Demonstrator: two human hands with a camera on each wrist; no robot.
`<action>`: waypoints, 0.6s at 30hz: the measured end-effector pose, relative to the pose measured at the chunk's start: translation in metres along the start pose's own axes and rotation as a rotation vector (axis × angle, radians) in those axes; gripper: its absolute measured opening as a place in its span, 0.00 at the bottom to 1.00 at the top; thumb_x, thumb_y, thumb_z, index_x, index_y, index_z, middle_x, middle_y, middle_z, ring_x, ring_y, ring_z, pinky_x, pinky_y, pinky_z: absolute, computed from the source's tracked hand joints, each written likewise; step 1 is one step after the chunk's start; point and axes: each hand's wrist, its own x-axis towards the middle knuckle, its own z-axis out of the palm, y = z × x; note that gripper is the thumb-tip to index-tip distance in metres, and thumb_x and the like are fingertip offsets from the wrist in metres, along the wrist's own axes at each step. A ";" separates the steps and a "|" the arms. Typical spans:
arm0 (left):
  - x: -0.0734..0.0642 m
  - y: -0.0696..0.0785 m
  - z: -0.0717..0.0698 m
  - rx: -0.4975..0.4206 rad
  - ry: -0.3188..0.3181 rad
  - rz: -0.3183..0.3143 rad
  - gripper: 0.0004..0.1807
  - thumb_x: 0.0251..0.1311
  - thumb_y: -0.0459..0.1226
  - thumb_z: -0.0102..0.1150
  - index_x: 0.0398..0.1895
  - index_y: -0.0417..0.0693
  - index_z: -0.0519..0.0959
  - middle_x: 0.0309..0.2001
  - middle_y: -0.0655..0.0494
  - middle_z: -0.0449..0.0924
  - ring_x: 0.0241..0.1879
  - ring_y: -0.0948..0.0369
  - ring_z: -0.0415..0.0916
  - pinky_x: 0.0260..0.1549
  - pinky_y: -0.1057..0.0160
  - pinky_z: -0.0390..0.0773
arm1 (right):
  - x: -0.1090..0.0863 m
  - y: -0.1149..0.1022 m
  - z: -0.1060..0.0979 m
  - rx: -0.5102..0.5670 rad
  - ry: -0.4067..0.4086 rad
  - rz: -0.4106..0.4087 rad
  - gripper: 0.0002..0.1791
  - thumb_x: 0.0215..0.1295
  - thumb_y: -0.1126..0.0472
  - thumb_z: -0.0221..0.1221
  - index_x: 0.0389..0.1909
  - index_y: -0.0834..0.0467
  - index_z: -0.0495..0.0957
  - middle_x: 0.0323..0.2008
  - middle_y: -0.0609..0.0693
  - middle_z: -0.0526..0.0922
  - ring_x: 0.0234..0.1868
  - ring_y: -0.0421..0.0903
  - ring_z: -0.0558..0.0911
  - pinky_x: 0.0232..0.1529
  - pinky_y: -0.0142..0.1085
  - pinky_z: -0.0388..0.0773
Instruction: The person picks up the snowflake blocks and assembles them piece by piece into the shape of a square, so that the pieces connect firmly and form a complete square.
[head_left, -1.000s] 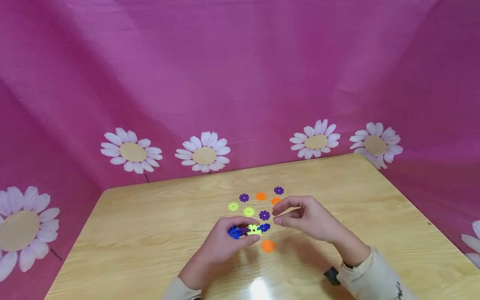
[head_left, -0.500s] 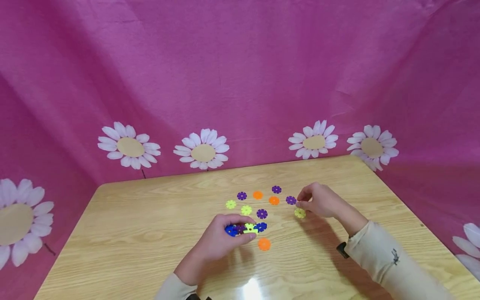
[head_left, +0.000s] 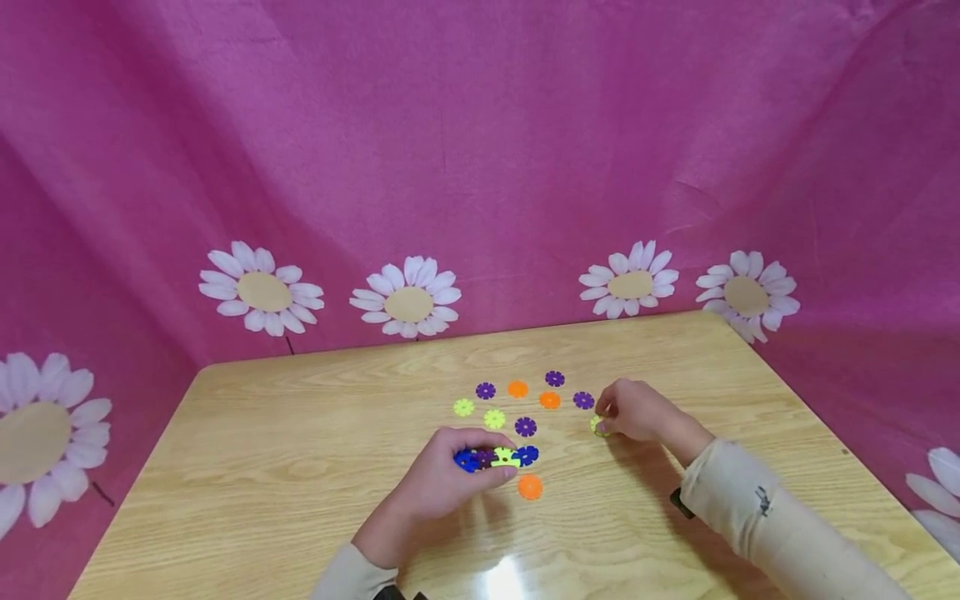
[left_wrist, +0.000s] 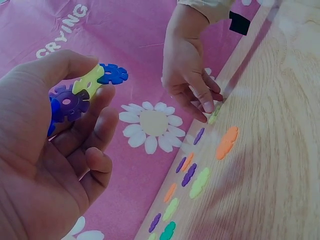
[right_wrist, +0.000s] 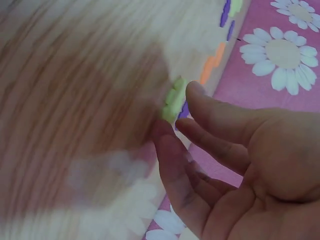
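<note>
Change: right hand (head_left: 637, 410) has gone from just beside the strip (head_left: 506, 457) to well right of it, and in the last half second closed in on a loose yellow disc (head_left: 596, 426). Disc was in plain view beside the fingers; now the fingers partly cover it. Thumb and fingers narrow around it, index fingertip looks to be touching; can't tell if it's actually pinched. Disc seems to be at table (head_left: 300, 467) level, so likely the reach is over but the lift isn't done.

Left hand (head_left: 446, 471) no real change: thumb and fingers grip the strip, four joined pieces showing, blue, purple, yellow, blue. No new piece on it, so the build itself looks no further along.

Rest, relative to the strip: orange disc (head_left: 530, 487) just on the near side, dark purple disc (head_left: 526, 427) just beyond its right end, two lime discs (head_left: 494, 418) beyond it, more purple and orange ones farther back
</note>
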 end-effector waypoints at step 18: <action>-0.001 -0.001 -0.001 -0.005 -0.001 0.000 0.12 0.59 0.44 0.71 0.46 0.60 0.87 0.48 0.62 0.86 0.48 0.61 0.80 0.49 0.69 0.80 | 0.002 -0.006 0.003 -0.026 -0.043 0.033 0.07 0.60 0.65 0.67 0.33 0.64 0.80 0.29 0.51 0.80 0.33 0.46 0.77 0.40 0.42 0.78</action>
